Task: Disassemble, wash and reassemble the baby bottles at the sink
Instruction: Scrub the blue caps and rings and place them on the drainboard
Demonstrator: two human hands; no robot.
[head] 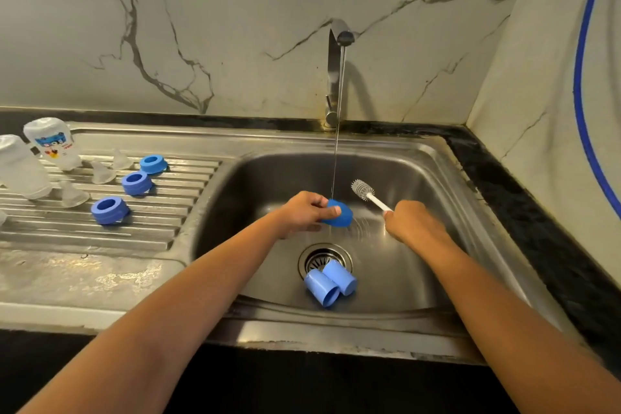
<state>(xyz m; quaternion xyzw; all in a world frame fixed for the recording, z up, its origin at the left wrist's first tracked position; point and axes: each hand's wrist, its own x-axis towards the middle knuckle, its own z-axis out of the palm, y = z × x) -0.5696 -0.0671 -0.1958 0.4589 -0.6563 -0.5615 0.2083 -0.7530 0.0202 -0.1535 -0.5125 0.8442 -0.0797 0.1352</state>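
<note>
Your left hand [304, 212] grips a blue plastic bottle cap [337, 214] under the thin stream from the steel tap [336, 54], fingers closed around its near side. Your right hand [411, 223] is closed on the white handle of a small grey-bristled brush [364, 190], whose head stands just right of the cap and clear of it, so the scrubbing of this piece looks paused or about to begin.

Disassembly appears finished. Well to the left of your left hand, on the ribbed steel draining surface [111, 239], stand two clear bottles [50, 144] upside down, three blue screw rings [110, 210] and at least three clear silicone teats [102, 173], all apart from one another; judging by where they sit, they have had their wash.

Nearer you than both hands, two more pale blue caps [331, 281] lie touching on the drain of the steel sink basin [420, 279], probably waiting. After those, reassembly remains.
</note>
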